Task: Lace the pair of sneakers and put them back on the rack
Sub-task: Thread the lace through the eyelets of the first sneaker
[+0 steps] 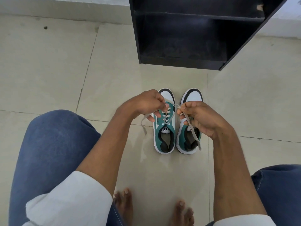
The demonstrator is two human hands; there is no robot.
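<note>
From my feed, starting at nine o'clock: a blue-jeaned knee (53,144) fills the left edge, with a rolled white sleeve (68,199) below it at seven. Moving in, the left hand (145,103) sits just left of centre, fingers curled tight and pinching one end of the grey lace (166,117); that end loops under the hand and trails down to the tile floor (48,70) at about eight o'clock from the hand. Right under those fingers is the left sneaker (164,136), teal and white with a dark-edged toe, standing flat on the floor, toe pointing to twelve, its lace criss-crossed through the eyelets. Touching or just beside it is the right sneaker (189,141), same colours, same heading. Over it hovers the right hand (200,118), fingers closed narrow on the other lace end, which hangs down past the shoe's collar toward five o'clock. The lace stretches between both hands. Up at one o'clock stands the black rack (195,35), open shelves facing me, well apart from the shoes. Bare toes (123,201) show at six o'clock.
</note>
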